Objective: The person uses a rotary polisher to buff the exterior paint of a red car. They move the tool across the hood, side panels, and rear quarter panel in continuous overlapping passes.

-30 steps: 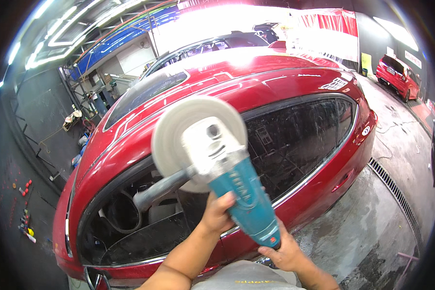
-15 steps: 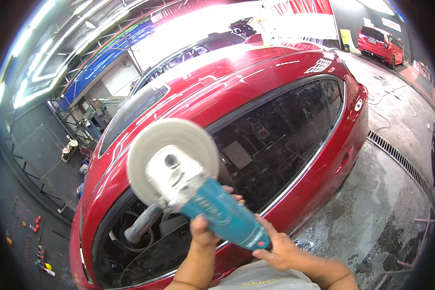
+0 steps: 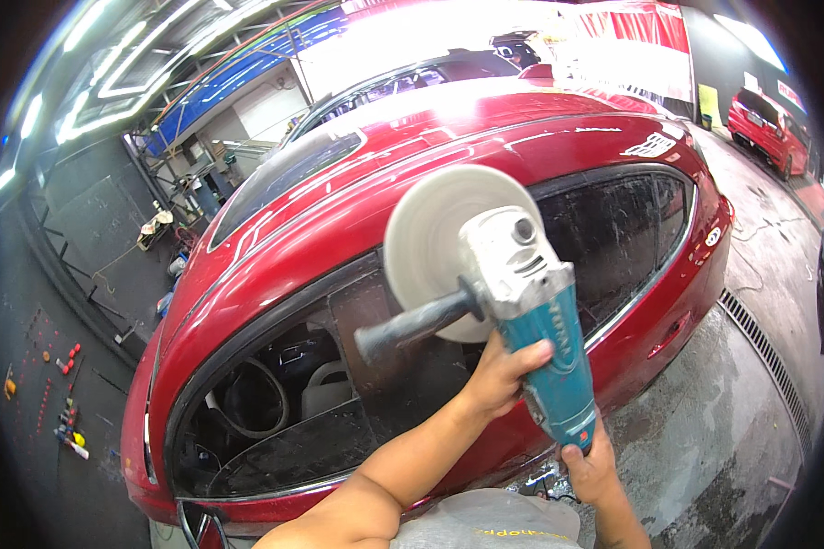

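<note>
A teal and silver car polisher is held up in front of me with both hands. My left hand wraps around the middle of its teal body, thumb on top. At the lower end, my right hand grips the rear of the housing. A round, pale polishing pad at the polisher's head looks smooth and blurred, and a dark side handle sticks out to the left, untouched. Behind the pad lies the roof edge of a red car; whether the pad touches it, I cannot tell.
The red car's front window is lowered, with a steering wheel visible inside. A side mirror juts out at the lower left. A floor drain grate runs along the right. Another red car is parked at the far right.
The polisher has swung to the right and turned more upright, both hands moving with it. My view has shifted slightly left, bringing the side mirror into sight.
</note>
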`<state>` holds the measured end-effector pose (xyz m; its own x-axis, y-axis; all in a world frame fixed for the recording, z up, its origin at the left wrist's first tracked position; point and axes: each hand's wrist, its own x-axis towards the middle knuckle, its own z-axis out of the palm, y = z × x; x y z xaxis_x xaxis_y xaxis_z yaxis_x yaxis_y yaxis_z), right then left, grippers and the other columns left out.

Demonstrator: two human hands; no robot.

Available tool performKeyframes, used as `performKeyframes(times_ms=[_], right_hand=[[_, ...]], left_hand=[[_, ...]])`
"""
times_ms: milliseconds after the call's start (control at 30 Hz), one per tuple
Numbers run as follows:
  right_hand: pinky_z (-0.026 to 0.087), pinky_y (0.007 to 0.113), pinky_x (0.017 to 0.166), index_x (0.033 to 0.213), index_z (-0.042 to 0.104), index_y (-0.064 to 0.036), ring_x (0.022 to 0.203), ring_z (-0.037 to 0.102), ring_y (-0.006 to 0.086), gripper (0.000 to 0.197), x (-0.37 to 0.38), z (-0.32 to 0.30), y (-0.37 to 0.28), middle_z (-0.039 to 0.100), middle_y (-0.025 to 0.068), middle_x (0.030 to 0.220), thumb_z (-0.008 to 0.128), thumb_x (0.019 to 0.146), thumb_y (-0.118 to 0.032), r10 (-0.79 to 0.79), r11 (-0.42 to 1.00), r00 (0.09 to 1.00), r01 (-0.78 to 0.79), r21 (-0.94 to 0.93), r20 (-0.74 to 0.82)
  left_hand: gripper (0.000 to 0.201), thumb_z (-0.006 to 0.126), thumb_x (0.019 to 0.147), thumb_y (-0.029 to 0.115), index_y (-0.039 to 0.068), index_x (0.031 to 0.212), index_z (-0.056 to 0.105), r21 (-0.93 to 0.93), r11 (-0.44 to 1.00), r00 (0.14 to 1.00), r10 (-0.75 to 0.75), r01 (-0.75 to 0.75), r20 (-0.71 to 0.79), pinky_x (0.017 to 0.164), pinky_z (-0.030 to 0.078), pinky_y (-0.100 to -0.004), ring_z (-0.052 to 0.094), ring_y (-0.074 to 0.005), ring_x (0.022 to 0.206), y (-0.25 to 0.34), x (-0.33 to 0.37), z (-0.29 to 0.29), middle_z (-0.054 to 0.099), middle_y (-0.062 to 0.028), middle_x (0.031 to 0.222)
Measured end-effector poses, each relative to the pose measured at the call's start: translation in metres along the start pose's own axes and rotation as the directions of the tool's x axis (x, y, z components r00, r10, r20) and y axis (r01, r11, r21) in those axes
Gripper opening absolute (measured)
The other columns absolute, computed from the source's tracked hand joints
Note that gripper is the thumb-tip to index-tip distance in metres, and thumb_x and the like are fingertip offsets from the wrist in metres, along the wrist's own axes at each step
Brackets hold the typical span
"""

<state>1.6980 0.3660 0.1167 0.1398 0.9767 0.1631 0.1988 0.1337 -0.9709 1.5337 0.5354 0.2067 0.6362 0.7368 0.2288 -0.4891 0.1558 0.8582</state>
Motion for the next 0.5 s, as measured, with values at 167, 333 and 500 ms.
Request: performKeyframes(times_ms=[167, 333, 500], right_hand=[[0.053, 0.047, 0.106, 0.168, 0.025, -0.0014, 0.126, 0.069, 0.0395, 0.113, 0.001, 0.032, -0.035, 0.071, 0.0254, 0.133, 0.071, 0.092, -0.071, -0.076, 0.995, 0.979, 0.086, -0.043, 0.187], [0.055, 0.052, 0.104, 0.169, 0.018, -0.0014, 0.121, 0.070, 0.0496, 0.119, 0.002, 0.068, -0.057, 0.071, 0.0294, 0.131, 0.076, 0.089, -0.068, -0.043, 0.970, 0.921, 0.132, -0.206, 0.387], [0.056, 0.053, 0.103, 0.169, 0.017, -0.0020, 0.113, 0.072, 0.0519, 0.120, 0.006, 0.118, -0.084, 0.071, 0.0323, 0.127, 0.079, 0.088, -0.065, 0.050, 0.895, 0.831, 0.209, -0.393, 0.554]], left_hand=[[0.096, 0.088, 0.082, 0.042, 0.001, 0.156, 0.042, -0.082, 0.990, 0.993, 0.115, -0.118, -0.036, 0.108, 0.058, -0.0572, 0.063, -0.0394, 0.133, 0.021, -0.066, -0.031, 0.057, -0.0228, 0.145], [0.117, 0.092, 0.075, 0.050, 0.008, 0.165, 0.029, -0.097, 0.954, 0.955, 0.273, -0.284, -0.114, 0.110, 0.057, -0.0587, 0.061, -0.0435, 0.135, 0.050, -0.131, -0.058, 0.056, -0.0234, 0.146], [0.122, 0.093, 0.073, 0.049, 0.007, 0.166, 0.026, -0.124, 0.877, 0.882, 0.444, -0.464, -0.158, 0.114, 0.053, -0.0622, 0.061, -0.0496, 0.134, 0.074, -0.194, -0.094, 0.058, -0.0263, 0.144]])
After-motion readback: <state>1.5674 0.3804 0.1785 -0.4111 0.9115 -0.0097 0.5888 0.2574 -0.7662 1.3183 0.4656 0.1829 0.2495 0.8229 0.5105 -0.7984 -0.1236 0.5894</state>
